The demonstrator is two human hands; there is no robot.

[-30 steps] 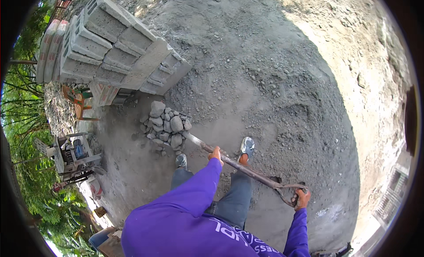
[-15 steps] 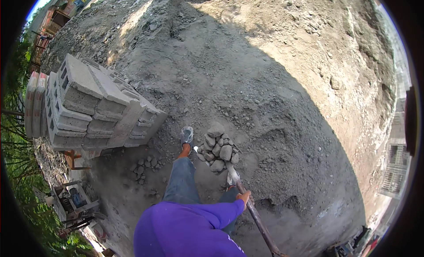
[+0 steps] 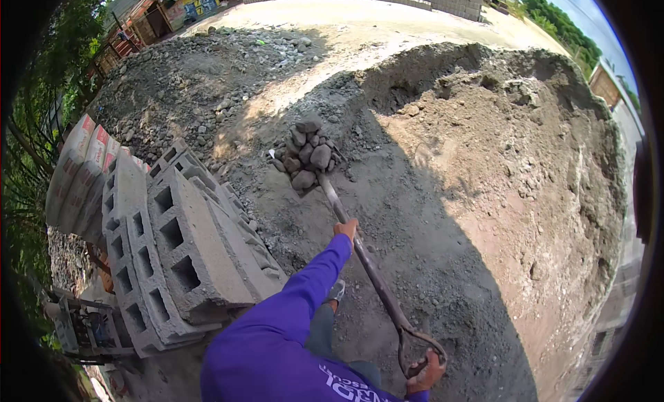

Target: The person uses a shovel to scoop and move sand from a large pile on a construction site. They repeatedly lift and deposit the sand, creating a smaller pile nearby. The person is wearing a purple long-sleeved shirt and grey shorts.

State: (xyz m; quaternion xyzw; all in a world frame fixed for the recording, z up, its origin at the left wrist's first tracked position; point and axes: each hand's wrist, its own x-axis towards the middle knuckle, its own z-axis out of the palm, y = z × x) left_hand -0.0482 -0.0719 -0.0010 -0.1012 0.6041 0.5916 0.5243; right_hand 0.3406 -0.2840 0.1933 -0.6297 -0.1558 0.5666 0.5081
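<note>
A long-handled shovel (image 3: 377, 280) slants from the lower right up toward the middle of the head view. My left hand (image 3: 347, 230) is wrapped round its shaft partway down. My right hand (image 3: 427, 371) grips the loop handle at its near end. Heaped on the blade is a pile of grey rounded stones (image 3: 306, 155), which covers most of the metal. Whether the blade touches the soil beneath cannot be made out. Both my arms wear purple sleeves, and one shoe (image 3: 336, 291) shows below the left forearm.
Stacked hollow concrete blocks (image 3: 207, 243) stand close on my left, with filled sacks (image 3: 83, 170) behind them. A rubble heap (image 3: 200, 91) lies at the far left. On the right rises a sunlit bank of soil (image 3: 498, 153). More blocks (image 3: 443, 1) are stacked far off.
The loaded shovel has moved forward and left, past the block stack. The view has tilted up, bringing in the far yard. My right hand on the loop handle now shows.
</note>
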